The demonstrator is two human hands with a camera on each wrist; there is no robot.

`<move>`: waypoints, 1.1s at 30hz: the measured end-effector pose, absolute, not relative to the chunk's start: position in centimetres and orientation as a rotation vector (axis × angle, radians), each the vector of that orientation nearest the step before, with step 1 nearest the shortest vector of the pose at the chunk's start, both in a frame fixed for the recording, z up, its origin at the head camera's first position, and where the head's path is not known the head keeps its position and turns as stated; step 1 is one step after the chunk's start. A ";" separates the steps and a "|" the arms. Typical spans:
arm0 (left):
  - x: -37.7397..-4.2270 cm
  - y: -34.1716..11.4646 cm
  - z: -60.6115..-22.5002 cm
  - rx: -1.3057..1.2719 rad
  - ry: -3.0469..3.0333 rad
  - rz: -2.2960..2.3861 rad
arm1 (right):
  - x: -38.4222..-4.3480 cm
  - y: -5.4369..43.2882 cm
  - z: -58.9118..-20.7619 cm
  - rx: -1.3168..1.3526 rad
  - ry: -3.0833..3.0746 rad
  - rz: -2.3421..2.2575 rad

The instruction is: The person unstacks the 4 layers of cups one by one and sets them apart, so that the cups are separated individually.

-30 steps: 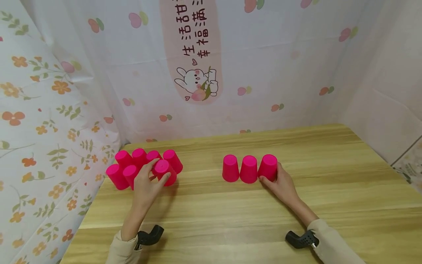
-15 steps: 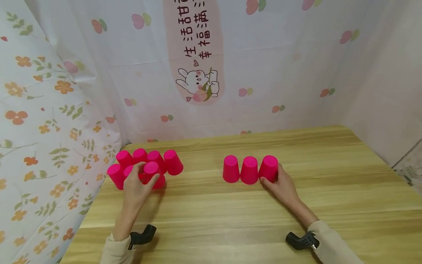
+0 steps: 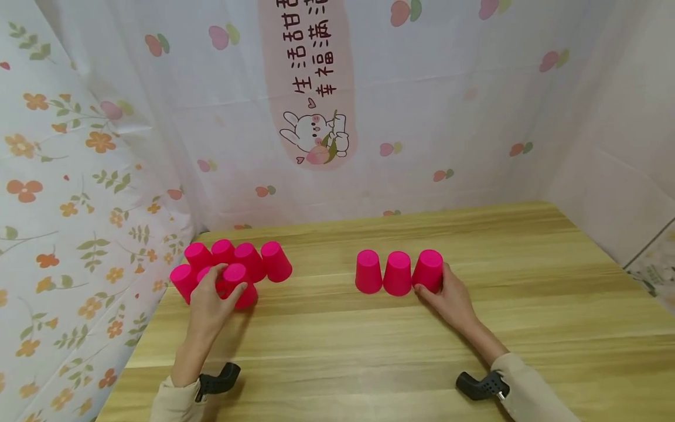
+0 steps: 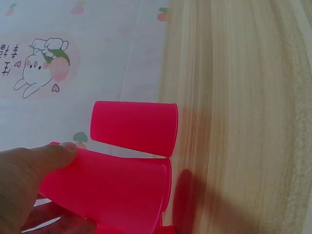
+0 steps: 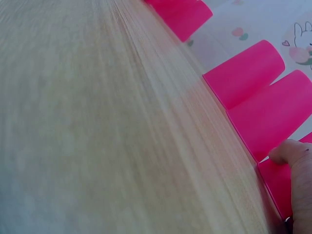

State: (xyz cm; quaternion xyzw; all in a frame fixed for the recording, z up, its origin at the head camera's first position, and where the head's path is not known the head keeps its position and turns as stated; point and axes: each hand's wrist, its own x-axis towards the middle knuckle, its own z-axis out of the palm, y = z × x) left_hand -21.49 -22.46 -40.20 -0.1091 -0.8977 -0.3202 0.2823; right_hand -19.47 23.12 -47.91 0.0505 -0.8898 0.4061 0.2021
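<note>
My left hand (image 3: 210, 302) grips an upside-down pink cup (image 3: 239, 287) at the front right of a group of several pink cups, with thumb and fingers on opposite sides. In the left wrist view the held cup (image 4: 112, 190) lies close beside another cup (image 4: 136, 126); whether its rim touches the table I cannot tell. My right hand (image 3: 450, 296) holds the rightmost cup (image 3: 428, 271) of a row of three upside-down pink cups, thumb at its near side. The middle cup (image 3: 397, 274) and left cup (image 3: 368, 272) stand beside it. My left hand partly hides one cup (image 3: 203, 274) behind it.
At the back right of the left group stands a pink cup (image 3: 276, 262). The wooden table (image 3: 337, 346) meets a patterned white curtain (image 3: 432, 105) at the back and a flowered one (image 3: 84, 234) on the left. A bare stretch of tabletop separates the two groups.
My left hand has moved left and slightly nearer with its cup, uncovering the cups behind on its right. The right hand and its row of cups have stayed in place.
</note>
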 end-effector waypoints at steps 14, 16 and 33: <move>-21.5 -22.5 -41.4 -0.241 -2.445 -0.873 | -19.5 22.9 -48.0 0.124 -2.482 1.126; -21.5 -22.5 -41.6 -0.229 -2.450 -0.871 | -19.5 22.9 -48.0 0.127 -2.484 1.117; -22.3 -22.4 -41.6 -0.229 -2.461 -0.774 | -19.4 22.9 -48.0 0.133 -2.493 1.126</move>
